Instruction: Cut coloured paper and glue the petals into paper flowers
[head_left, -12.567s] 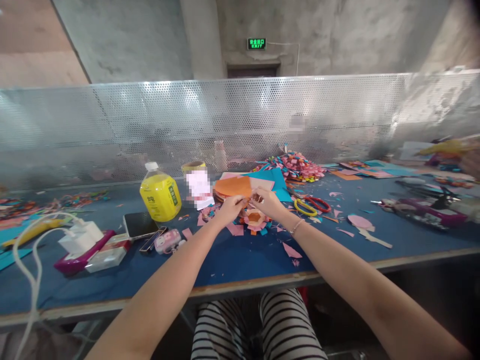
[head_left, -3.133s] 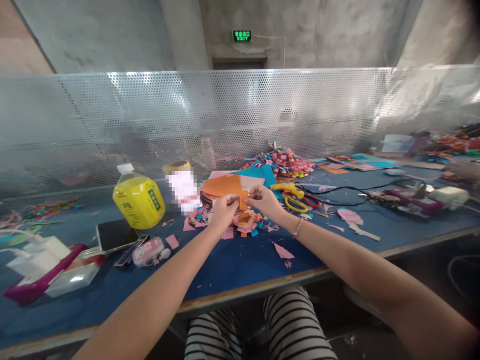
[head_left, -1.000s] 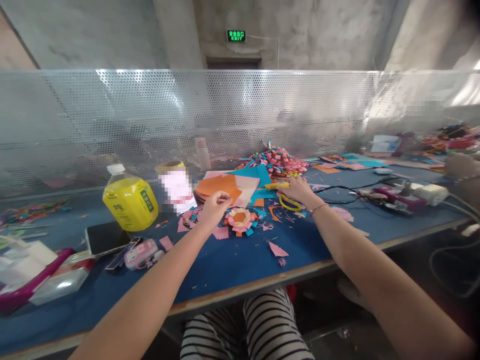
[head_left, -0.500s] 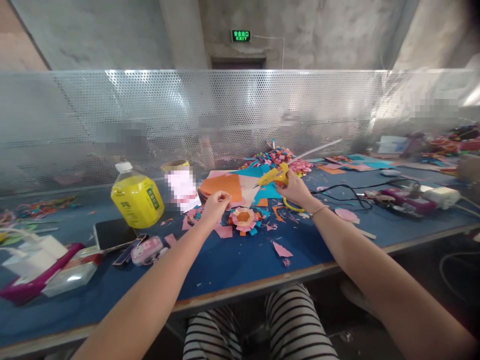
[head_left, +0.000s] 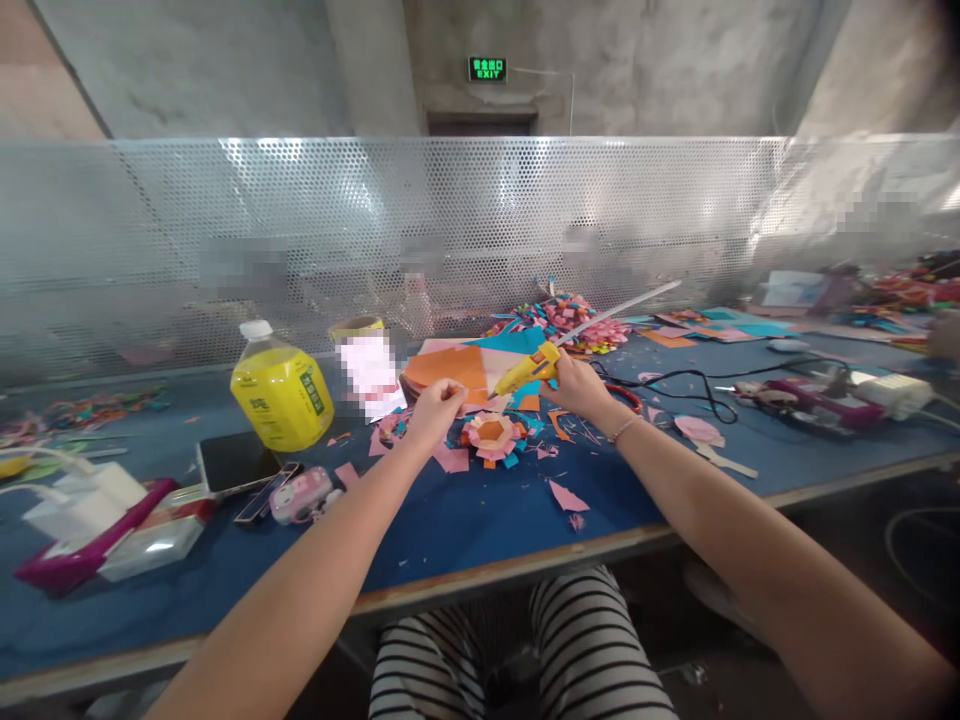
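Note:
My right hand (head_left: 579, 388) is wrapped round the handle of a yellow hot glue gun (head_left: 527, 370). A long pale glue stick (head_left: 622, 310) sticks out of its back end, and its nozzle points down to the left. Just left of the nozzle, my left hand (head_left: 441, 405) is closed in a pinch; what is between the fingertips is too small to make out. Below both hands a pink and orange paper flower (head_left: 493, 436) with blue bits lies on the table. Behind my left hand is a stack of orange paper (head_left: 446, 368).
A yellow bottle (head_left: 281, 395), a phone (head_left: 234, 463) and a pink case (head_left: 300, 494) stand or lie to the left. A heap of paper pieces (head_left: 566, 318) is at the back, before a perforated metal screen (head_left: 450, 220). Black cable (head_left: 697, 385) runs across the right side.
My right hand has brought the glue gun left and slightly down, so its nozzle is nearer my left fingertips. My left hand stays pinched. The view has shifted slightly.

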